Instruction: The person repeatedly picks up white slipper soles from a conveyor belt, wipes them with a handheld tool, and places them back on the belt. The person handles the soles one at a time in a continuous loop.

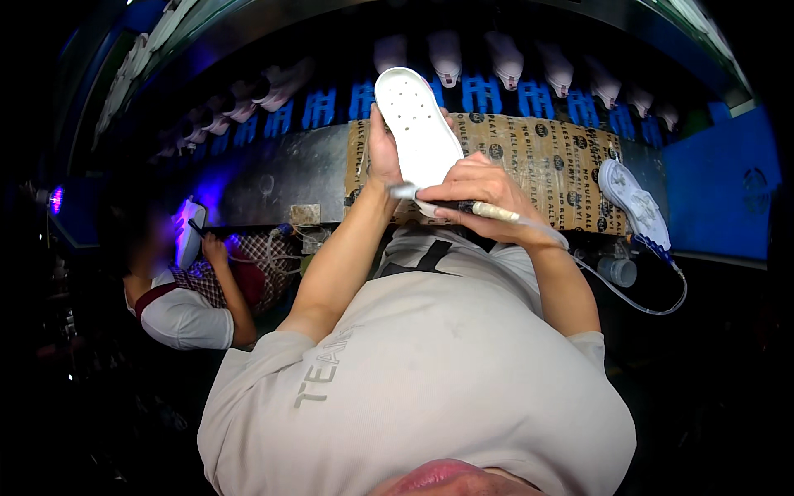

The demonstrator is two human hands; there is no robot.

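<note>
A white shoe sole (pixel 413 124) with several small holes near its far end is tilted up in front of me. My left hand (pixel 382 153) is closed around its left side, with fingertips showing at the far right edge. In my right hand (pixel 490 194) is a brush (pixel 488 212) with a dark and cream handle and pale, blurred bristles pointing left. The bristles are close to the near end of the sole, beside my left wrist; I cannot tell if they touch it. A clear tube (pixel 542 227) runs from the handle past my right wrist.
Printed brown cardboard (pixel 571 169) covers part of the metal bench (pixel 285 178). Behind it, pale shoes (pixel 506 62) stand along blue holders (pixel 481 95). White shoe pieces (pixel 633 198) and a jar (pixel 619 271) are at right. A co-worker (pixel 186 318) at left holds another sole (pixel 188 240).
</note>
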